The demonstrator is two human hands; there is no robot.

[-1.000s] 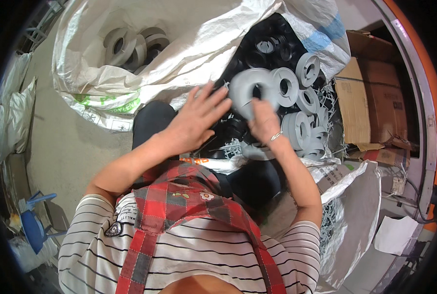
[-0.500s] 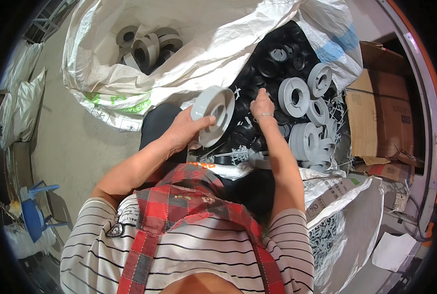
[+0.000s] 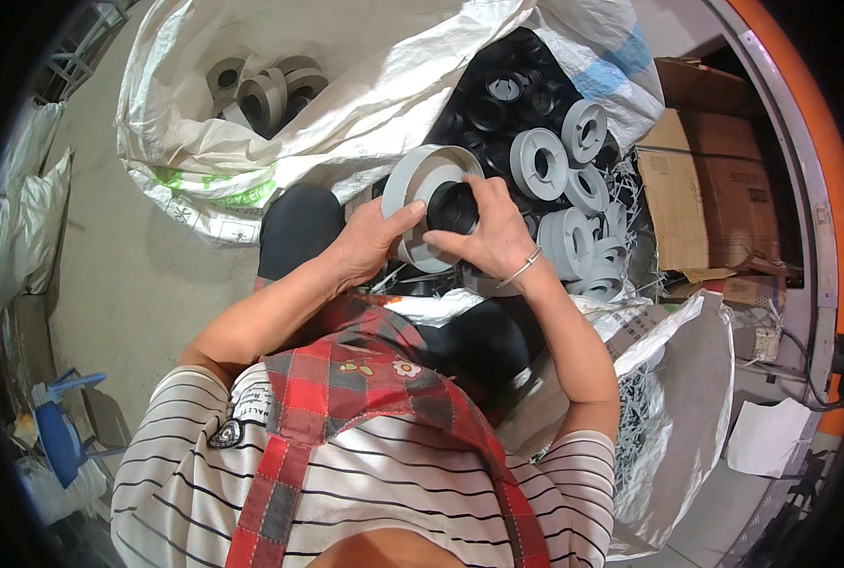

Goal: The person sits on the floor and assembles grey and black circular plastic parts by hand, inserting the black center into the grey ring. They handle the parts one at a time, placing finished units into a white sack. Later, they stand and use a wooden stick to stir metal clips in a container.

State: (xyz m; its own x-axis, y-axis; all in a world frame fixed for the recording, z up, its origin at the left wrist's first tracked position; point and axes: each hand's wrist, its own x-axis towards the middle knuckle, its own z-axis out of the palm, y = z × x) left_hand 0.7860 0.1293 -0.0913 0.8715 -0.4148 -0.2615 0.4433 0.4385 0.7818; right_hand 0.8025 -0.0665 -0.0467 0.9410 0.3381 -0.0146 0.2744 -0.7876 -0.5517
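My left hand [image 3: 369, 242] grips a large grey flanged plastic ring [image 3: 410, 177] by its near left side, the thumb over its inner edge. A smaller black plastic ring [image 3: 452, 207] is pinched by my right hand [image 3: 494, 227] and sits against the middle opening of the grey one. Whether it is seated inside or just touching, I cannot tell. Just beyond, several black rings [image 3: 487, 113] are heaped on the open sack. Similar grey flanged rings [image 3: 539, 164] lie to the right of my right hand.
A big white woven sack [image 3: 346, 142] with grey rings [image 3: 263, 99] inside stands at the far left. Cardboard boxes [image 3: 725, 194] are at the right. Nearer stands another sack [image 3: 692, 407] holding thin grey plastic scraps [image 3: 635, 426]. A blue stool [image 3: 60, 440] is at the left edge.
My right hand has come back from the black heap with a black ring and brought it to the grey ring. The left hand still holds the grey ring.
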